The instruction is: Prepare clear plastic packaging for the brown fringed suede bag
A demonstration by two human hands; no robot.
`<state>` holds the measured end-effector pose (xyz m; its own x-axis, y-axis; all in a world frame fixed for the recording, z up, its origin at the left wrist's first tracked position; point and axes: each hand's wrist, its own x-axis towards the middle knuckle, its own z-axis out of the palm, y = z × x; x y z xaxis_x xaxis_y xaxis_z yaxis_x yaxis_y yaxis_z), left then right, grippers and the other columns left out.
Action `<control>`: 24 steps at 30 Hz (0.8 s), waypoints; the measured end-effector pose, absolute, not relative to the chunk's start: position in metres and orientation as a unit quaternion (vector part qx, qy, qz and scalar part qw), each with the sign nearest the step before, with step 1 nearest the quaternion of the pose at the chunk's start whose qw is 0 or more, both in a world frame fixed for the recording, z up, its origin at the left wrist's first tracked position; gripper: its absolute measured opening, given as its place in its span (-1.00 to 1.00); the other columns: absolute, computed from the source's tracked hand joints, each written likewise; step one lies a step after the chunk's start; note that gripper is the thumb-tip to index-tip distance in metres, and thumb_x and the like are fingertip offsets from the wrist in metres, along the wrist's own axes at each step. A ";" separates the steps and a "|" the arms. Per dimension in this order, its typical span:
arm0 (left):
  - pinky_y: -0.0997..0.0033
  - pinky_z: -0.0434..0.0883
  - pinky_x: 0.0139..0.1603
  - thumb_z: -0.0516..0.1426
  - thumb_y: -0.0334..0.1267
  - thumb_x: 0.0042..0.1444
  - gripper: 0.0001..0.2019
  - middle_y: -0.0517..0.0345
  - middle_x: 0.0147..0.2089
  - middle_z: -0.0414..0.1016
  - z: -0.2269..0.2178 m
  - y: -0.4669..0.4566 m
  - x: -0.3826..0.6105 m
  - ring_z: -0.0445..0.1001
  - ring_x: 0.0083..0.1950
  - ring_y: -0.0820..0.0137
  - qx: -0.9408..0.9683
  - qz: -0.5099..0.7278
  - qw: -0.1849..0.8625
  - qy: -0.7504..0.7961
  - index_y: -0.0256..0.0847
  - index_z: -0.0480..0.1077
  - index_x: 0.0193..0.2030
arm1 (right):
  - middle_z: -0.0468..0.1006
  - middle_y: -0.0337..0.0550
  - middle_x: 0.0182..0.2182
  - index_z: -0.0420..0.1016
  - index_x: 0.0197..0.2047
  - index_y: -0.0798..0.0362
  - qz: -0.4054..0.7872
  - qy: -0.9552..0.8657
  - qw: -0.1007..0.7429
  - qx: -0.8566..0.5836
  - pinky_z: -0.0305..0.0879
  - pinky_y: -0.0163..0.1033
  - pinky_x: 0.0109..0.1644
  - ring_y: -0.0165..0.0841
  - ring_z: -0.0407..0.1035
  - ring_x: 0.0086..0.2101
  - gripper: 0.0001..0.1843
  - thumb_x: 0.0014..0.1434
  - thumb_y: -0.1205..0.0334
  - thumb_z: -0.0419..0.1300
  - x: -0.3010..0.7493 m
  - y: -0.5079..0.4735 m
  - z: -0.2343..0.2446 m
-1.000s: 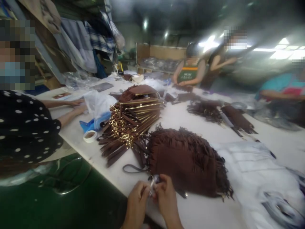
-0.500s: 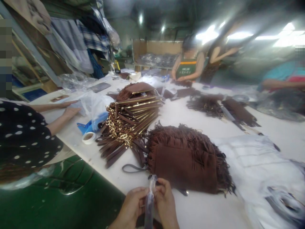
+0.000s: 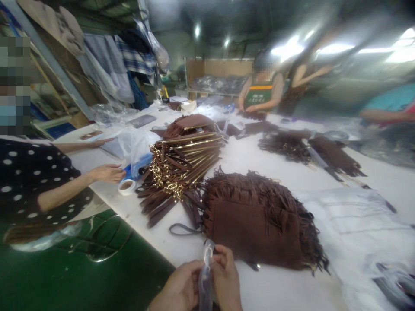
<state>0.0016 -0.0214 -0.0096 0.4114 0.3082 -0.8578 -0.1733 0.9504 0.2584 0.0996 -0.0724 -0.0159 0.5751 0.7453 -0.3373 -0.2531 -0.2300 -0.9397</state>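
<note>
Green floor (image 3: 97, 287) shows at lower left; white surface (image 3: 272, 289) runs ahead, its far end blurred. On it, ahead of me: dark brown, fringed, suede-like pile (image 3: 253, 229). Left of that, heap of brown straps with gold-coloured clips (image 3: 171, 172). Near the edge, white roll of tape (image 3: 128, 192); a co-worker's hand (image 3: 108, 173) just beside it.

Clear, shiny plastic-wrapped strip (image 3: 205, 285) is between my hands, on the near side of the fringed pile. Left hand (image 3: 181, 283): curled, thumb and fingertips closed on the strip's side. Right hand (image 3: 225, 272): thumb and forefinger pinching it near the upper end, other fingers folded. What lies inside the plastic: too blurred to tell.

Handling, my judgement: film this slick likely slides and creases. Best a light, even pinch, one side steadying while the other works, upper end clear of the fringe.
</note>
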 end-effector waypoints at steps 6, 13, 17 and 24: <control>0.41 0.36 -0.48 0.21 -0.18 -0.02 -0.79 0.11 -0.58 0.45 -0.016 -0.027 -0.002 0.41 -0.55 0.36 0.080 0.130 0.854 0.497 -0.31 0.43 -0.48 | 0.52 -0.25 -0.48 0.28 -0.10 0.05 0.415 -0.180 0.596 -0.663 0.34 -0.28 -0.45 -0.32 0.43 -0.50 -0.66 0.03 0.16 0.16 0.102 -0.072 -0.014; 0.44 0.33 -0.48 0.20 -0.31 -0.08 -0.90 0.12 -0.60 0.44 -0.009 -0.026 0.004 0.40 -0.57 0.38 0.077 0.155 0.852 0.494 -0.32 0.43 -0.47 | 0.53 -0.26 -0.49 0.28 -0.10 0.05 0.421 -0.172 0.594 -0.663 0.34 -0.29 -0.45 -0.29 0.46 -0.46 -0.61 -0.01 0.12 0.18 0.103 -0.073 -0.012; 0.46 0.32 -0.49 0.23 -0.33 -0.13 -0.90 0.12 -0.60 0.46 -0.001 -0.030 0.007 0.41 -0.57 0.39 0.126 0.193 0.823 0.520 -0.31 0.42 -0.48 | 0.56 -0.23 -0.47 0.29 -0.11 0.05 0.429 -0.171 0.606 -0.648 0.32 -0.30 -0.48 -0.28 0.47 -0.46 -0.62 0.00 0.12 0.20 0.102 -0.074 -0.012; 0.43 0.34 -0.48 0.30 -0.08 -0.21 -0.69 0.13 -0.55 0.45 -0.012 -0.032 0.002 0.44 -0.51 0.36 0.278 0.216 0.758 0.549 -0.30 0.42 -0.44 | 0.57 -0.21 -0.43 0.27 -0.08 0.05 0.427 -0.185 0.601 -0.650 0.34 -0.29 -0.43 -0.29 0.48 -0.44 -0.61 0.04 0.10 0.19 0.100 -0.077 -0.019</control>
<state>0.0021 -0.0317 -0.0118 0.3043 0.6335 -0.7114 -0.0225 0.7514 0.6595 0.0999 -0.0775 -0.0188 0.5677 0.7533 -0.3322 -0.2731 -0.2083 -0.9392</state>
